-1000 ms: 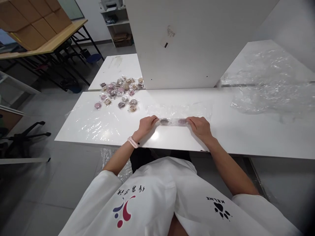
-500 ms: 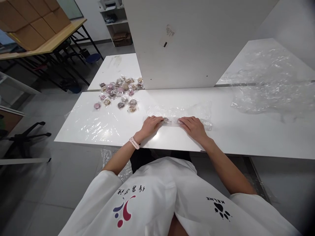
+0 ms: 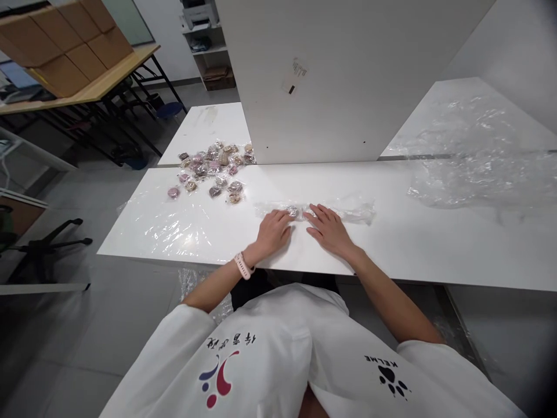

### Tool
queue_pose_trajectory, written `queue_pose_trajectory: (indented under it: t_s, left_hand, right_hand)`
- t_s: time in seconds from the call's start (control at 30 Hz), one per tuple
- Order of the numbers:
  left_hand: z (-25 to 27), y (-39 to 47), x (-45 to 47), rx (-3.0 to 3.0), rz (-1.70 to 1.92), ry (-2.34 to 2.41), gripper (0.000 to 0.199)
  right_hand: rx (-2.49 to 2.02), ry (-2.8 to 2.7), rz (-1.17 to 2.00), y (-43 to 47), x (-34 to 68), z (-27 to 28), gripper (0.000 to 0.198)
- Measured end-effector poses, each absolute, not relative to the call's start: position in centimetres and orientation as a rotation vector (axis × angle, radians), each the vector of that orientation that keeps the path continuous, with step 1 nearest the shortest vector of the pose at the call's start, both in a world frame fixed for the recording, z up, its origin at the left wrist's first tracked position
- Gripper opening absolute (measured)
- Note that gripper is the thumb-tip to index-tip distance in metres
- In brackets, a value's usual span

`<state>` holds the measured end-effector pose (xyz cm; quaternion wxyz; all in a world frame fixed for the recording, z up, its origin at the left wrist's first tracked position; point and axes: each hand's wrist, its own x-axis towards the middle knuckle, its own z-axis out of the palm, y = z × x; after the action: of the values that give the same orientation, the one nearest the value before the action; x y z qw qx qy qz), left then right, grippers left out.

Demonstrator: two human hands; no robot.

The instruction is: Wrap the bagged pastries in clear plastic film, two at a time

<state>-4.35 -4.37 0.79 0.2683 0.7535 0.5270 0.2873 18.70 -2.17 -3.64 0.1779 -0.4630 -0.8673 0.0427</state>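
Observation:
A strip of clear bubble wrap [image 3: 354, 211] is rolled into a narrow bundle on the white table in front of me. Small wrapped pieces [image 3: 292, 211] show faintly through its layers. My left hand [image 3: 275, 231] rests on the left part of the roll, fingers stretched out and pressing from above. On the middle of the roll lies my right hand [image 3: 327, 229], its fingers spread and nothing gripped between them. Parts of the roll under both hands are hidden.
Several small individually wrapped pieces [image 3: 213, 168] lie heaped at the back left. A clear plastic sheet [image 3: 174, 226] covers the table's left part. Crumpled clear film [image 3: 470, 162] spreads at the right. An upright white panel [image 3: 331, 128] stands behind the table [image 3: 435, 249].
The bubble wrap flap behind the roll has been wound in, leaving a narrower bundle. My right hand has shifted left, nearer the left hand, and its fingers have spread.

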Motion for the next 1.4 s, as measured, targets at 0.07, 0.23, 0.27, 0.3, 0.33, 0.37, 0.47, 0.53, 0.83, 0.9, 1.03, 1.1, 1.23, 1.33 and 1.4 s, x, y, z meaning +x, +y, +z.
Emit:
queue_pose_trajectory:
  t_s: [0.07,0.23,0.27,0.3,0.33,0.37,0.47,0.53,0.83,0.9,1.03,1.1,1.23,1.33,1.4]
  left_hand:
    - [0.7,-6.7,-4.5,1.468,0.861,1.370,0.017]
    - [1.4,-6.8,-5.7,0.342,1.035,1.071,0.017]
    - [1.6,-6.0,-6.0,0.258,1.055,1.041,0.018]
    - [1.8,-5.1,-6.2,0.210,1.066,1.026,0.018]
    - [2.0,-4.1,-6.4,0.196,1.064,1.025,0.018]
    - [2.1,-3.1,-6.5,0.213,1.059,1.040,0.016]
    - [2.0,-0.9,-5.7,0.438,1.053,1.216,0.013]
    - [1.6,-0.2,-4.4,0.716,1.094,1.402,0.015]
    - [-1.9,-3.2,0.3,2.381,0.486,1.529,0.048]
    - [-2.0,-3.6,0.0,2.523,0.370,1.577,0.051]
    - [-1.6,-3.8,-0.1,2.663,0.217,1.629,0.053]
    - [-1.4,-3.7,0.1,2.671,0.196,1.641,0.053]
    - [-1.2,-3.7,0.9,2.689,0.238,1.663,0.052]
    - [-1.4,-3.8,1.2,2.688,0.268,1.680,0.050]
    - [-1.6,-3.8,1.1,2.685,0.294,1.667,0.046]
  right_hand:
    - [-1.337,-2.469,0.130,-2.8,18.5,-4.6,0.048]
    - [-1.397,-2.439,0.103,-2.5,17.6,-4.6,0.050]
    - [-1.409,-2.442,0.095,-2.4,17.4,-4.5,0.051]
    - [-1.422,-2.446,0.087,-2.3,17.1,-4.3,0.051]
    - [-1.433,-2.448,0.077,-2.3,16.9,-4.2,0.051]
    - [-1.437,-2.450,0.068,-2.2,16.7,-4.1,0.051]
    - [-1.420,-2.443,0.040,-2.2,16.4,-4.0,0.049]
    - [-1.408,-2.434,0.026,-2.0,16.3,-4.0,0.049]
    - [-1.388,-2.322,0.033,-3.8,16.4,-3.6,0.038]
    - [-1.428,-2.140,-0.019,-5.7,17.4,-3.7,0.033]
    - [-1.795,-1.722,-0.147,-8.3,21.2,-4.6,0.033]
    - [-1.910,-1.652,-0.100,-7.7,22.7,-4.9,0.035]
    - [-1.685,-1.661,0.127,-3.8,21.8,-4.1,0.038]
    - [-1.382,-1.850,0.141,-1.3,18.6,-2.8,0.034]
    - [-1.282,-2.011,0.113,-0.7,16.8,-2.4,0.031]
